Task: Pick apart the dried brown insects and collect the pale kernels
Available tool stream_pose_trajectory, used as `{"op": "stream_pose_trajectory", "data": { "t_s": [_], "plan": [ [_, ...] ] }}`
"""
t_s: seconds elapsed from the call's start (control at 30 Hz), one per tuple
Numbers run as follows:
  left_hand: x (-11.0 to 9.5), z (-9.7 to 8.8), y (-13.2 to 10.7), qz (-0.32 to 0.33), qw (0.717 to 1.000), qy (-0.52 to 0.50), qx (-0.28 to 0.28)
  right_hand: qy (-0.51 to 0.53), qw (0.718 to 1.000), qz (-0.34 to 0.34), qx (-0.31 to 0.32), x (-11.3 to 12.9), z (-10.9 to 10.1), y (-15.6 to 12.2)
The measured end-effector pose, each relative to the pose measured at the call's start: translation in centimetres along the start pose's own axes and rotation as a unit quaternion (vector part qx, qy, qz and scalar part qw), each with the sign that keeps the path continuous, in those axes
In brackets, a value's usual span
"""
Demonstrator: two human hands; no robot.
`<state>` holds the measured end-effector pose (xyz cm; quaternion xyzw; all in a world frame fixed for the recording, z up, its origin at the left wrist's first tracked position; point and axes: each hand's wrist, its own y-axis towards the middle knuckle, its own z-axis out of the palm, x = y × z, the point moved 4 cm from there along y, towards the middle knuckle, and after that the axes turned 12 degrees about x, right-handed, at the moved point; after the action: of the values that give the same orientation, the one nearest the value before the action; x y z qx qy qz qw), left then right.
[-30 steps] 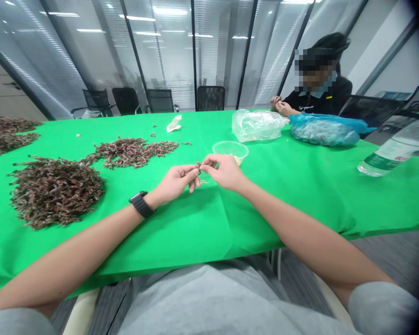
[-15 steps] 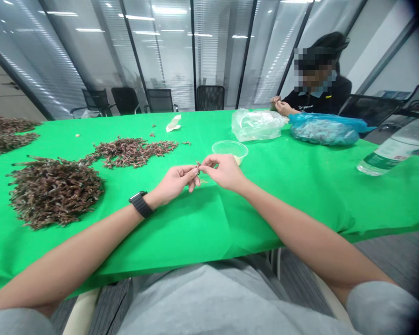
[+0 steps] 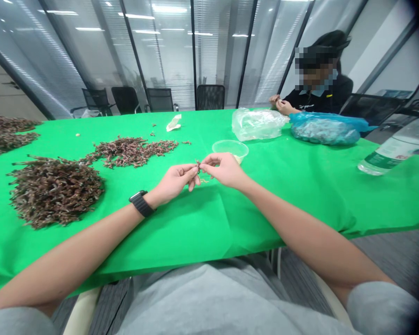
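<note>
Fingertips of my left hand (image 3: pixel 174 180) pinch a small brown dried plant piece (image 3: pixel 198 164), knobby and twig-like. My right hand (image 3: pixel 226 170) has its thumb and forefinger closed on the same piece from the other side. Both hands hover close together over the green cloth (image 3: pixel 195 223). Just below the fingers lie some tiny yellowish bits (image 3: pixel 204 180) on the cloth. A clear plastic bowl (image 3: pixel 230 145) stands right behind my right hand, with pale bits inside, partly hidden by the hand. The exact kind of the brown piece cannot be made out.
A large heap of dried brown pieces (image 3: pixel 56 190) lies at left, a flatter pile (image 3: pixel 132 151) behind it, more at the far left. A clear plastic bag (image 3: pixel 256 124), a blue bag (image 3: pixel 324 129) and a bottle (image 3: pixel 394 151) are at right. Another person (image 3: pixel 321 95) sits across.
My right hand has shifted very slightly upward, still pinching. Otherwise hands and piece stay almost in place.
</note>
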<state>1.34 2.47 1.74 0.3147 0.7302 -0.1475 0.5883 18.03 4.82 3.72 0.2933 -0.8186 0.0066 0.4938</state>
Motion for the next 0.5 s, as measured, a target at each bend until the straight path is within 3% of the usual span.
{"op": "stream_pose_trajectory", "data": {
  "t_s": [0.27,0.5],
  "plan": [
    [0.0,0.0,-0.1,0.000,1.000,0.009,0.004,0.025,0.999,0.026,0.004,-0.7,-0.1,0.2],
    [0.2,0.0,0.1,0.003,1.000,0.004,0.001,-0.032,0.999,-0.027,0.003,0.5,0.0,-0.1]
  ]
}}
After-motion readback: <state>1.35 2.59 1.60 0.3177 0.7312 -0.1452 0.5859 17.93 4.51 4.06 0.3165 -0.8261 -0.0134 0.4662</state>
